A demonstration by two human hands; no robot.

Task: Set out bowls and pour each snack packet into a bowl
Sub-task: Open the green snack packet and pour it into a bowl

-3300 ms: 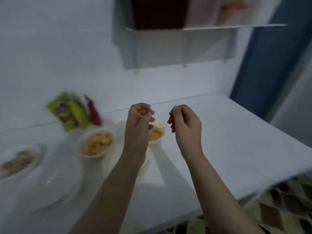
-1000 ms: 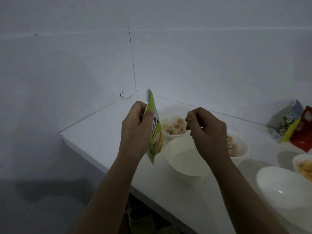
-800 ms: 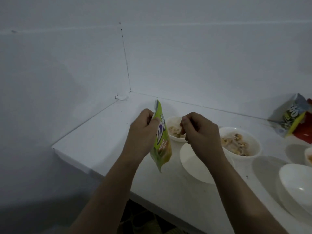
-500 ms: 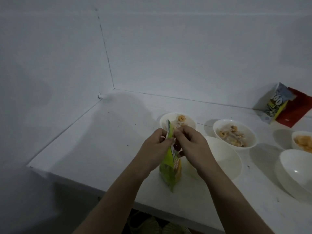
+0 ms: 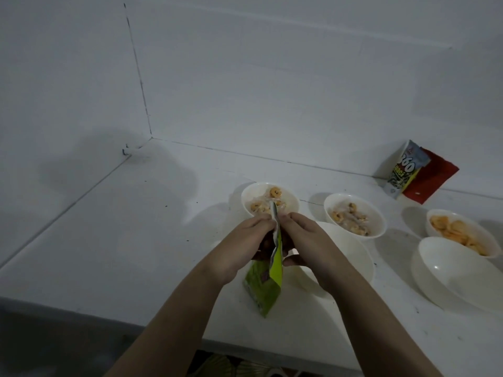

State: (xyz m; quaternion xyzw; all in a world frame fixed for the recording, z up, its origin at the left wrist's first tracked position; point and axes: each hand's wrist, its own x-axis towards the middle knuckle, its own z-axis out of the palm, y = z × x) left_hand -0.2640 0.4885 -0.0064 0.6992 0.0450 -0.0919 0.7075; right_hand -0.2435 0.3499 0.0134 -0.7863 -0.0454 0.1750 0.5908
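Green snack packet [image 5: 268, 284] upright between hands, left hand [image 5: 242, 248] and right hand [image 5: 307, 243] pinching its top

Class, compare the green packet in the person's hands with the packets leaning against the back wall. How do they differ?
The green packet is pinched at its top edge by the left hand and right hand, above the counter; the wall packets lean untouched. The green packet hangs near the front edge; the wall packets stand at the back. Both are snack packets.
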